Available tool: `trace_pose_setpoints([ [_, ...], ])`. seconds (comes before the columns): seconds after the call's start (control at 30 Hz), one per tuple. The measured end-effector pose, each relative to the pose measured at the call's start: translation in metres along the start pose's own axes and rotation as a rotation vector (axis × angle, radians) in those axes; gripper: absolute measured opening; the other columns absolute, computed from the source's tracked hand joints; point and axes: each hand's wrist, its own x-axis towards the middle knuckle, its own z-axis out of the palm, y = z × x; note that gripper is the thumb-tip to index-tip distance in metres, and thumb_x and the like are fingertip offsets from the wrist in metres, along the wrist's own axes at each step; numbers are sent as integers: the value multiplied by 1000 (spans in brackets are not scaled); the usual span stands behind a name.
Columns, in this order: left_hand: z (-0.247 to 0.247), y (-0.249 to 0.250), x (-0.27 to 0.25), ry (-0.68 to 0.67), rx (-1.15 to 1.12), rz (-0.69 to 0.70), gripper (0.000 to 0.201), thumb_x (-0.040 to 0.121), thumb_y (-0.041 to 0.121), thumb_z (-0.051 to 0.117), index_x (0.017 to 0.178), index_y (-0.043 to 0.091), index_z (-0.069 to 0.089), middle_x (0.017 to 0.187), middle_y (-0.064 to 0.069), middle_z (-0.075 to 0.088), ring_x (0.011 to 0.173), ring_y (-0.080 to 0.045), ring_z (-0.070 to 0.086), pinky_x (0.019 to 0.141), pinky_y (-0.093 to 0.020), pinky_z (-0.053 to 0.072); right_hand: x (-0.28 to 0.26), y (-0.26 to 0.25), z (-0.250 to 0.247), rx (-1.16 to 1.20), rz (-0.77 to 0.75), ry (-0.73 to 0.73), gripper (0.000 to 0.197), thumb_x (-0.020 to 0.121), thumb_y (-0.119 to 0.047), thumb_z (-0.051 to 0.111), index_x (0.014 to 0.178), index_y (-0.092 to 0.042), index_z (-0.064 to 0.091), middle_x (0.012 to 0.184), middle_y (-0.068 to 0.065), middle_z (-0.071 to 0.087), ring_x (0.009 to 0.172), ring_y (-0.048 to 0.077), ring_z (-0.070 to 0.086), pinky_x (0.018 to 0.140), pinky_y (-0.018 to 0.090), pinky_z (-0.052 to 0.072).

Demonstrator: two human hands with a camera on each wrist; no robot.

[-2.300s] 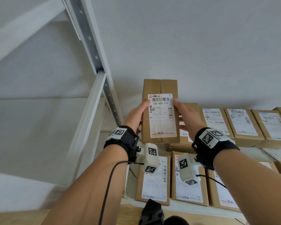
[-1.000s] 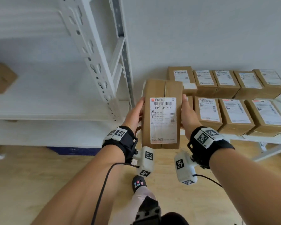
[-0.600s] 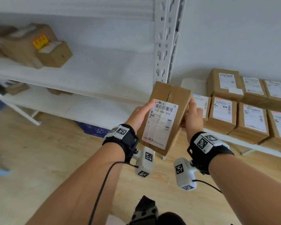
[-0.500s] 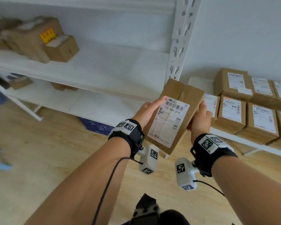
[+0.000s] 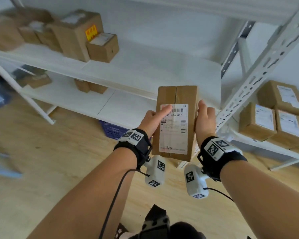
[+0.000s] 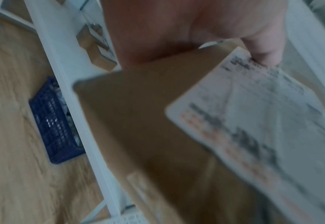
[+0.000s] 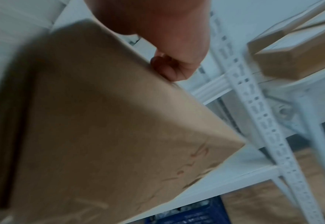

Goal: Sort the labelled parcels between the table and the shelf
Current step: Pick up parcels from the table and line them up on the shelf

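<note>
I hold a brown cardboard parcel [image 5: 176, 123] with a white shipping label [image 5: 173, 128] upright in front of the white shelf [image 5: 145, 69]. My left hand [image 5: 154, 118] grips its left side, thumb lying on the label's top corner. My right hand [image 5: 204, 118] grips its right edge, fingers curled behind. In the left wrist view the parcel [image 6: 148, 128] and label [image 6: 263, 128] fill the frame under my left hand [image 6: 196, 30]. The right wrist view shows the parcel's plain underside [image 7: 100, 128] with my right hand [image 7: 167, 45] on its edge.
Several brown boxes [image 5: 72, 31] stand at the left of the middle shelf; its right part is bare. Smaller boxes [image 5: 90, 86] sit on the lower shelf. Labelled parcels [image 5: 274, 118] lie in rows on the table at right. A blue crate [image 5: 112, 130] sits under the shelf. A perforated upright [image 5: 266, 66] stands between.
I have turned left from the table to the shelf. The parcel, tilted a moment ago, is straight again. My left thumb has slid onto the label's top corner.
</note>
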Motion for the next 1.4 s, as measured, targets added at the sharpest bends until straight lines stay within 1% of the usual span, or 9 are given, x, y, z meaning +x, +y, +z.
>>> trace_pose_setpoints([
  [0.17,-111,9,-31,107,-55,87,82,72,79,59,128,19,56,107,3,72,99,-13,66,77,-29,40,-46,-32,111,85,-19,-138,42,96,-56,39,111,-17,46,91,-6,56,97,23,60,96,51,49],
  [0.3,-183,11,-48,214,-91,166,68,82,73,50,115,15,61,101,0,74,93,-15,70,74,-30,40,-79,-62,179,108,-51,-237,46,87,-62,39,106,-22,50,91,-6,59,100,26,63,97,53,49],
  [0.5,-274,20,-66,391,-151,189,82,71,77,48,127,17,57,101,1,75,95,-15,70,72,-29,40,-119,-115,261,97,-141,-364,57,82,-62,38,113,-19,56,91,-10,58,97,25,61,97,53,49],
  [0.63,-336,29,-71,483,-158,221,63,88,66,50,125,17,58,101,1,73,94,-15,68,77,-30,44,-141,-143,317,119,-185,-434,65,75,-64,34,115,-21,61,94,-11,60,98,28,62,95,53,49],
  [0.77,-403,33,-70,543,-157,200,56,91,61,51,126,19,59,109,2,72,97,-13,67,66,-21,38,-158,-163,386,150,-186,-504,75,65,-70,32,115,-24,62,102,-4,66,106,31,62,97,53,47],
  [1.0,-535,54,-39,648,-107,236,65,86,65,55,130,17,54,110,0,71,97,-13,68,80,-27,48,-161,-213,528,236,-196,-587,46,92,-51,37,115,-18,61,91,-12,59,91,14,59,89,39,46],
  [1.13,-604,76,-17,693,-52,240,101,63,82,56,141,19,46,115,3,70,107,-16,66,102,-43,44,-164,-252,595,247,-214,-593,44,91,-50,39,113,-18,61,94,-9,62,93,17,60,94,45,49],
  [1.23,-651,105,-8,706,-63,312,75,82,67,57,133,13,52,104,3,71,97,-15,68,92,-36,48,-166,-288,637,248,-228,-613,67,71,-65,36,114,-21,61,105,3,68,101,28,64,97,54,50],
  [1.4,-714,168,0,757,-57,426,68,83,67,55,126,14,57,104,2,71,96,-15,68,86,-32,49,-168,-374,677,226,-396,-581,67,77,-63,31,115,-17,61,93,-8,61,98,22,61,95,48,48],
])
